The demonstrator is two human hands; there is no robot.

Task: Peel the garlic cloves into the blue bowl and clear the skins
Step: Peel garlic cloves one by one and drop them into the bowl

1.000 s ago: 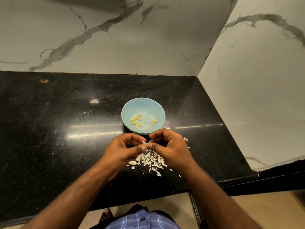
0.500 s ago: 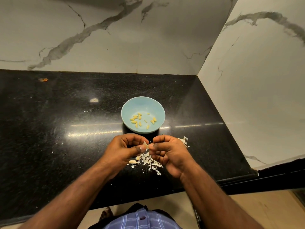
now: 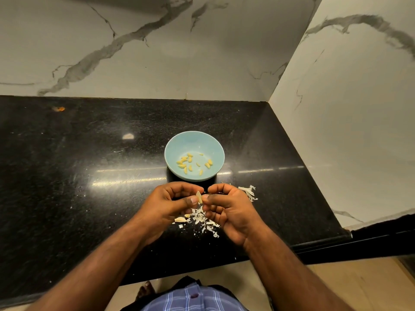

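A garlic clove (image 3: 199,197) is pinched between my left hand (image 3: 170,204) and my right hand (image 3: 229,208), just above the counter and in front of the blue bowl (image 3: 194,140). Both hands have curled fingers, thumbs meeting at the clove. The bowl holds several peeled yellow cloves (image 3: 189,163). Under my hands lies a pile of white skins (image 3: 202,218). One unpeeled clove (image 3: 180,219) lies at the pile's left edge. More skins (image 3: 249,191) lie to the right of my right hand.
The black granite counter (image 3: 78,176) meets marble walls behind and to the right. Its front edge (image 3: 179,272) is close to my body. A small orange speck (image 3: 58,108) lies far left at the back.
My right hand has turned slightly, palm more toward me, and the clove now stands more exposed between the thumbs. Bowl and skins have stayed put.
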